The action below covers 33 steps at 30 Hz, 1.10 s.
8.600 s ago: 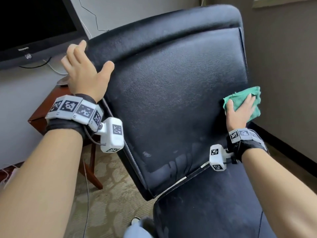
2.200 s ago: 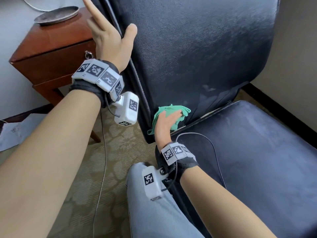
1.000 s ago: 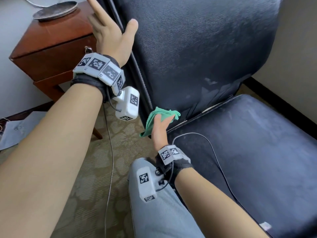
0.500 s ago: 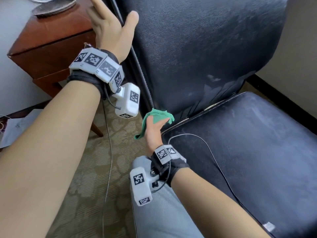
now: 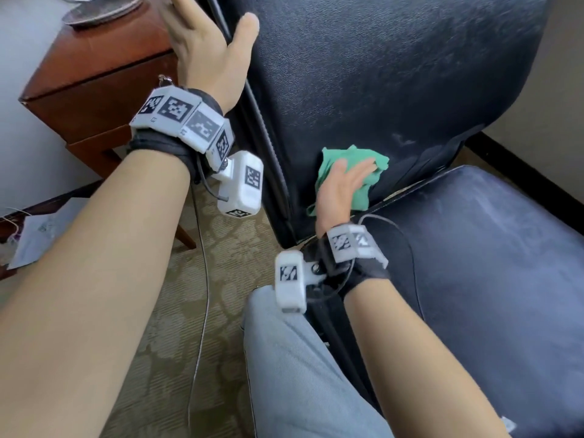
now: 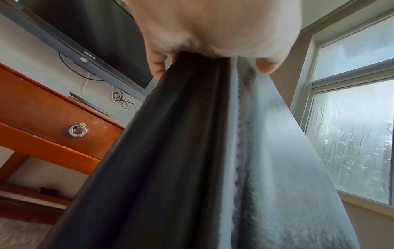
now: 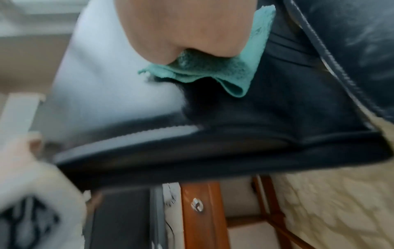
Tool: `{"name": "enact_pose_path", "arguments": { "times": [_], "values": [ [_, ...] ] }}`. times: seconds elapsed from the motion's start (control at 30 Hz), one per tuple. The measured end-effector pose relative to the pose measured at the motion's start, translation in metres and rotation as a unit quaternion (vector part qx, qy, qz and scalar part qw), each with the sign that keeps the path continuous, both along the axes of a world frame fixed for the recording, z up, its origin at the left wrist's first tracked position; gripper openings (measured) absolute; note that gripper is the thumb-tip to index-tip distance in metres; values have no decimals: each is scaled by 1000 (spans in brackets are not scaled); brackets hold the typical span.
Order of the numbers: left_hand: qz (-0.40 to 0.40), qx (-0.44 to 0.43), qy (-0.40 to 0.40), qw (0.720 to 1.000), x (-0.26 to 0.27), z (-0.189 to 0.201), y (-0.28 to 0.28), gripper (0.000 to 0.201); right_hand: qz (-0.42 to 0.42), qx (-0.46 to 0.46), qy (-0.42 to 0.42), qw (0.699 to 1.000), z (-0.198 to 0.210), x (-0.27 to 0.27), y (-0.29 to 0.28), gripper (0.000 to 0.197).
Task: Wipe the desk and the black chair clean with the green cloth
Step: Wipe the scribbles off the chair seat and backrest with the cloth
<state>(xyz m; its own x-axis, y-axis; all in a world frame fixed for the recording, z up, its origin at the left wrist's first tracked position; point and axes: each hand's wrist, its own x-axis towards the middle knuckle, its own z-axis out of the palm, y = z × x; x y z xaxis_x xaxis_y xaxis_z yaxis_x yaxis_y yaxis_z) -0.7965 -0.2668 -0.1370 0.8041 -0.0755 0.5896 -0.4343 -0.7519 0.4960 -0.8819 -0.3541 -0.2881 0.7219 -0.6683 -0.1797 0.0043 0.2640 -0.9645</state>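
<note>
The black chair's backrest (image 5: 379,74) stands upright with its seat (image 5: 474,263) below right. My left hand (image 5: 215,26) grips the backrest's left edge, thumb on the front and fingers behind. In the left wrist view that hand (image 6: 213,25) pinches the black edge (image 6: 170,151). My right hand (image 5: 344,181) presses the crumpled green cloth (image 5: 360,194) flat against the lower backrest, just above the seat joint. The right wrist view is blurred, with the palm (image 7: 181,25) over the cloth (image 7: 213,70). The brown wooden desk (image 5: 94,74) is at the upper left.
A metal dish (image 5: 101,11) sits on the desk; a ring pull (image 6: 77,131) hangs on its drawer. A TV (image 6: 85,25) stands above it. Papers (image 5: 38,232) lie on the patterned carpet. A thin cable (image 5: 202,279) hangs down. My jeans knee (image 5: 300,374) is beside the seat. The wall's baseboard (image 5: 521,184) runs at right.
My right hand has slid the cloth rightward, from the backrest's lower left corner onto its lower front. The left hand keeps its hold on the edge.
</note>
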Motion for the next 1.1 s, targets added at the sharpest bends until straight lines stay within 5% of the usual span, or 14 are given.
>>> {"name": "enact_pose_path", "arguments": {
  "times": [0.17,0.33,0.47,0.7,1.1],
  "values": [
    [-2,-6,3,1000,-2,1,-2,83,-38,21,-8,999,23,4,-12,57],
    [-21,-33,9,999,-2,-3,-1,92,85,-91,-10,992,-14,-31,79,70],
    [-30,-38,8,999,-2,-3,-1,93,129,-132,3,983,-31,-41,94,71],
    [-33,-36,7,999,6,-4,1,96,81,-73,-8,994,4,-20,54,65],
    [-36,-46,4,998,4,-6,0,95,-112,-100,88,985,51,47,-107,59]
  ]
}}
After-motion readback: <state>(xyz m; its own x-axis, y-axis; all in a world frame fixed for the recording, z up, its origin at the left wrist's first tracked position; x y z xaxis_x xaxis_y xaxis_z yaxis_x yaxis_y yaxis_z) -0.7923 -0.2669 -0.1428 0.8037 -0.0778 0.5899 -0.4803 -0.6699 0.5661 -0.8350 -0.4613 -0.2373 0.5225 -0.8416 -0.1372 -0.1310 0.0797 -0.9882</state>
